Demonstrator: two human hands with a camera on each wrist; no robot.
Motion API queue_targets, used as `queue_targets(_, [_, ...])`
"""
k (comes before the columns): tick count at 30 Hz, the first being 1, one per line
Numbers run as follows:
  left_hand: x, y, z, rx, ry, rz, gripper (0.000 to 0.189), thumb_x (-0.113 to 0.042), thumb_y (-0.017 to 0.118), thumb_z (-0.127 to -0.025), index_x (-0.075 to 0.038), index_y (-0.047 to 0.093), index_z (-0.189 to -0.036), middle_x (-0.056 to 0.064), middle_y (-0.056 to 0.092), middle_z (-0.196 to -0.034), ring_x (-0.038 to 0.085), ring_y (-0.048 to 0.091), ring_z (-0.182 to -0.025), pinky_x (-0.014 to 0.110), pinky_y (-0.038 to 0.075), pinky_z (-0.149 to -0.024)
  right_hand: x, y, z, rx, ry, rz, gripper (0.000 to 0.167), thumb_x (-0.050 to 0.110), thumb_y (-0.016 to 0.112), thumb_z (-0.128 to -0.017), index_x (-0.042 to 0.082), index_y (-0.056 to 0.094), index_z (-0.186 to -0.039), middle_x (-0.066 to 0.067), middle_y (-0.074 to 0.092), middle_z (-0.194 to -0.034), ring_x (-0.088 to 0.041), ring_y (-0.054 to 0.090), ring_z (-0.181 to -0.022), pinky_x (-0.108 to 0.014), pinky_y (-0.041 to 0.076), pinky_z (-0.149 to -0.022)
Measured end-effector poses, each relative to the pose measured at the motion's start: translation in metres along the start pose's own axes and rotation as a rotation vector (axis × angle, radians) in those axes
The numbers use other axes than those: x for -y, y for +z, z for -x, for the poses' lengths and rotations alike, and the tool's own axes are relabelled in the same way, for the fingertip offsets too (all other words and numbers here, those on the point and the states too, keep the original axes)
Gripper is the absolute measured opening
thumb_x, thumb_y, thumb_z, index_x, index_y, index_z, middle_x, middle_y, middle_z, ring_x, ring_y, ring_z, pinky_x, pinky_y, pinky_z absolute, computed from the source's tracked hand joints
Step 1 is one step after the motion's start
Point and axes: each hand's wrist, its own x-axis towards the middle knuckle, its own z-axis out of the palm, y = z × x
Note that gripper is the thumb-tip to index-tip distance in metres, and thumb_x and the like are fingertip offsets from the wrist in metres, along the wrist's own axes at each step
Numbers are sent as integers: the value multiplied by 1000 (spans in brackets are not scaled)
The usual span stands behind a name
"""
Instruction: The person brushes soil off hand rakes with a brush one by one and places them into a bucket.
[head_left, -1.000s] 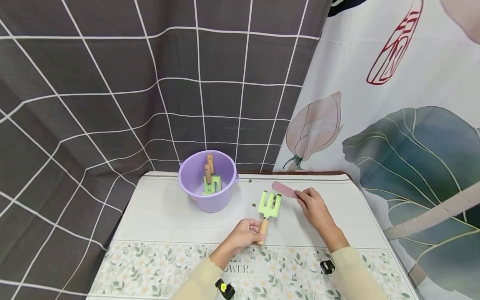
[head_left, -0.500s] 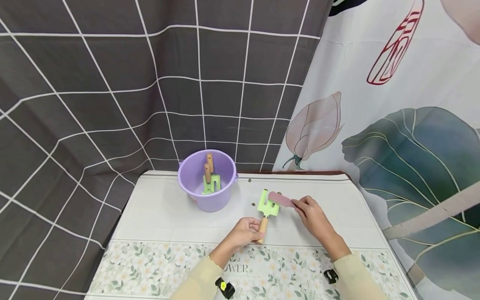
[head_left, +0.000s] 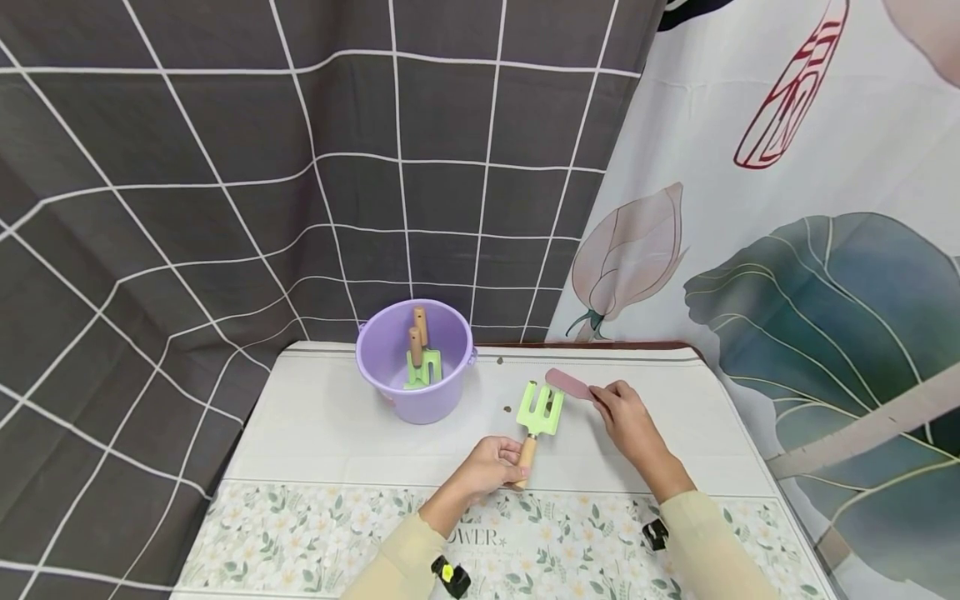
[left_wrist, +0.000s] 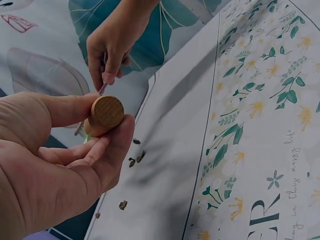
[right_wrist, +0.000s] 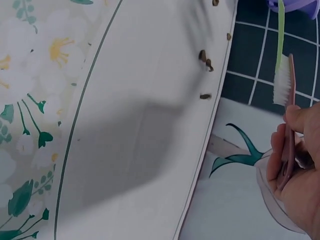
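In the head view my left hand (head_left: 487, 467) holds a small garden hand fork (head_left: 542, 412) by its wooden handle, green tines pointing away. The left wrist view shows the round handle end (left_wrist: 108, 111) between thumb and fingers. My right hand (head_left: 630, 423) grips a pink brush (head_left: 568, 384), its head at the tip of the fork's right tine. White bristles (right_wrist: 281, 84) face the green fork edge in the right wrist view. Several small brown bits (right_wrist: 205, 96) lie on the table below the tools.
A purple bucket (head_left: 426, 410) stands at the back of the table, left of the fork. Inside it are two green tools with wooden handles (head_left: 416, 347). The table (head_left: 315, 417) has a floral front band; curtains hang behind its back edge.
The brush swept left across the fork's tines, then came back up and right to the right tine's tip. The left hand and fork stayed nearly in place.
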Motion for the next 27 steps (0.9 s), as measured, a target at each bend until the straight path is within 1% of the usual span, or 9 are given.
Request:
queue_targets(5, [0, -1, 0, 6, 2, -1, 39, 11, 69, -87, 17, 57, -124, 11, 59, -97, 16, 66, -79, 27, 65, -75, -1, -4, -1, -8, 42, -18, 27, 1, 70, -96, -2, 72, -122, -17, 62, -99, -29, 62, -87, -42, 58, -70])
queue_targets(9, [-1, 0, 0, -2, 3, -4, 38, 11, 69, -88, 16, 57, -124, 11, 59, -97, 16, 66, -79, 29, 65, -75, 2, -7, 2, 1, 44, -39, 27, 3, 69, -97, -1, 72, -123, -15, 62, -100, -25, 61, -86, -40, 57, -68])
queue_targets(12, [-1, 0, 0, -10, 0, -10, 38, 10, 69, -89, 15, 58, -124, 11, 59, -97, 16, 67, -79, 29, 65, -76, 7, -6, 7, 12, 9, -60, 27, 5, 70, -97, 2, 73, -124, -12, 62, -100, -20, 60, -85, -36, 56, -67])
queue_targets(16, [-1, 0, -1, -15, 1, -25, 37, 8, 69, -90, 14, 58, -124, 11, 60, -97, 16, 67, -79, 29, 65, -75, 16, -3, 15, 12, -65, -93, 29, 5, 72, -96, 5, 74, -125, -7, 62, -101, -14, 58, -84, -30, 55, -65])
queue_targets(20, [-3, 1, -1, -14, 4, -21, 36, 8, 69, -90, 14, 59, -123, 10, 59, -97, 16, 67, -79, 29, 65, -74, 24, 1, 20, 12, -129, -99, 30, 5, 75, -93, 7, 75, -123, -4, 61, -101, -10, 56, -83, -26, 54, -65])
queue_targets(23, [-3, 2, -1, -10, 6, -11, 36, 9, 69, -89, 15, 58, -123, 11, 59, -97, 16, 66, -78, 30, 65, -74, 28, 4, 21, 14, -156, -92, 30, 5, 76, -92, 7, 75, -122, -3, 61, -100, -9, 56, -83, -25, 54, -65])
queue_targets(27, [-2, 5, -1, -11, 4, 7, 36, 10, 70, -88, 15, 58, -122, 11, 59, -96, 16, 65, -77, 30, 65, -73, 32, 6, 20, 15, -167, -83, 30, 5, 76, -92, 6, 75, -122, -4, 61, -100, -11, 56, -84, -28, 55, -66])
